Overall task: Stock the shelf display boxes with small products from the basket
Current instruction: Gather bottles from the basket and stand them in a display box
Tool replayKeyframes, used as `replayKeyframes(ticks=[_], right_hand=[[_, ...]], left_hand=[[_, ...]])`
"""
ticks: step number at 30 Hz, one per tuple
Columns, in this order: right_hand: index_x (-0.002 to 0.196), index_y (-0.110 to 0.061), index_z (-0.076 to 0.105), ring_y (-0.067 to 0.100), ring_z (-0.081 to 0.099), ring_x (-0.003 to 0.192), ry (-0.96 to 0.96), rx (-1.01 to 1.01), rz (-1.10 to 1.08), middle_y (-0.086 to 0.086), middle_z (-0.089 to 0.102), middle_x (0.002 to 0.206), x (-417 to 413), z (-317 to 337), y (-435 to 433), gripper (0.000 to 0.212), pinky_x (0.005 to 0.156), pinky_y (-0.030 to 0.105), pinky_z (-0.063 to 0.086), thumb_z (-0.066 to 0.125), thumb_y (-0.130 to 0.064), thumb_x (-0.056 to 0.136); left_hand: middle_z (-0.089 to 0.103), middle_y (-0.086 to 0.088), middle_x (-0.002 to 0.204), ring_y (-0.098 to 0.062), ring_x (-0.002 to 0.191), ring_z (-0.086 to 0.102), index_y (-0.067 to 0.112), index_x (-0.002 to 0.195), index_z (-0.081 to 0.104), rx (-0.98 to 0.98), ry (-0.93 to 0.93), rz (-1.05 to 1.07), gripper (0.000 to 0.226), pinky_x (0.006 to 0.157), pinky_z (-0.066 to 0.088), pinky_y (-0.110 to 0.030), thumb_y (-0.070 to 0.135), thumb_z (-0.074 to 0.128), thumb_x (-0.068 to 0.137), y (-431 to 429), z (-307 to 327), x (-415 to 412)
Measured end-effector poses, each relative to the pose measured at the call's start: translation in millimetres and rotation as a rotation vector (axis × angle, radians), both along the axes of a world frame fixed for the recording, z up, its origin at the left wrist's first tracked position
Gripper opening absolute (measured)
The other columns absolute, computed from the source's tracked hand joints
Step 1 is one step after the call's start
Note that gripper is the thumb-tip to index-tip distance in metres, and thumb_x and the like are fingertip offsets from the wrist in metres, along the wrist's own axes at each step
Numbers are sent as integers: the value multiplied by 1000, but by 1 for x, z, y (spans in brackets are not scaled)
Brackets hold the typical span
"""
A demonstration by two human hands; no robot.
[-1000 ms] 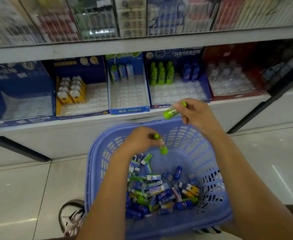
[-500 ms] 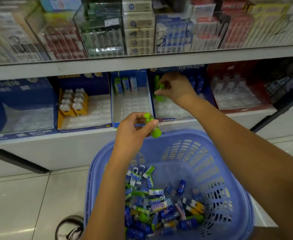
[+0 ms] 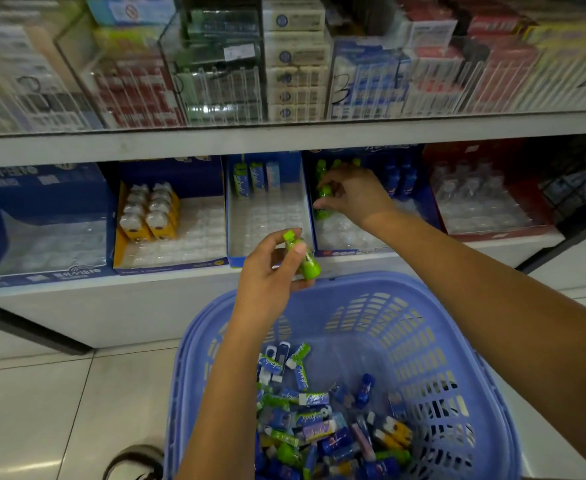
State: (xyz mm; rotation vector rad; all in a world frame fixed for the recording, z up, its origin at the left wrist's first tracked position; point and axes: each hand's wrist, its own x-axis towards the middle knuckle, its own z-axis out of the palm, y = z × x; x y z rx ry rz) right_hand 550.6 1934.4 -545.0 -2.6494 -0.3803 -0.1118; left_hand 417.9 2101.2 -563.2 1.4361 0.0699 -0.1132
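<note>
**Seating one green bottle in the box while a second waits in the other hand**

The right hand (image 3: pixel 350 195) reaches into the blue box (image 3: pixel 340 252) on the shelf (image 3: pixel 423 252), fingers curled round a green bottle (image 3: pixel 324 195) at the box's left side, just in front of the green row at the back. The hand hides whether the bottle sits in a tray pocket yet. The left hand (image 3: pixel 270 268) pinches a second bottle (image 3: pixel 307 263), tilted cap-up, above the far rim of the basket (image 3: pixel 381 278). Next, I judge, the right hand must let go only once its bottle stands upright, and the second then needs a free pocket beside it. The bottles are small, bright green, smooth and rounded, so probably light and easy to tip. A mixed heap (image 3: pixel 319 424) in the basket suggests plenty is left to stock.
</note>
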Motion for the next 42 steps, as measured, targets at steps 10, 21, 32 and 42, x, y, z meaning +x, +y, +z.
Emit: replayKeyframes(ticks=[10, 21, 32, 42], right_hand=[[99, -23, 69, 1, 60, 59, 442, 488, 166, -5, 68, 86, -70, 36, -4, 17, 56, 16, 49, 69, -28, 83], [94, -23, 72, 0, 67, 75, 254, 688, 37, -3, 73, 84, -77, 42, -39, 20, 75, 11, 52, 76, -16, 76], [114, -11, 68, 15, 65, 102, 102, 362, -169, 8, 66, 119, -18, 14, -36, 37, 95, 21, 47, 75, -18, 78], [119, -15, 66, 23, 54, 119, 160, 18, -119, 8, 62, 128, -6, 21, -24, 39, 103, 33, 42, 70, -27, 82]], left_hand=[[74, 3, 101, -13, 98, 68, 22, 108, 68, 48, -15, -94, 30, 80, 54, -18, 5, 69, 83, -8, 0, -3], [62, 5, 125, -13, 116, 58, 18, 136, 49, 249, -118, -172, 40, 92, 46, -14, 20, 53, 96, -32, -1, 1], [12, -7, 159, -21, 147, 9, 9, 151, 13, 1168, -426, -288, 65, 118, -3, -26, 26, 47, 98, -66, -29, 0], [15, -7, 159, -23, 147, 11, 9, 150, 16, 1120, -415, -308, 63, 117, 1, -25, 23, 48, 98, -64, -28, 2]])
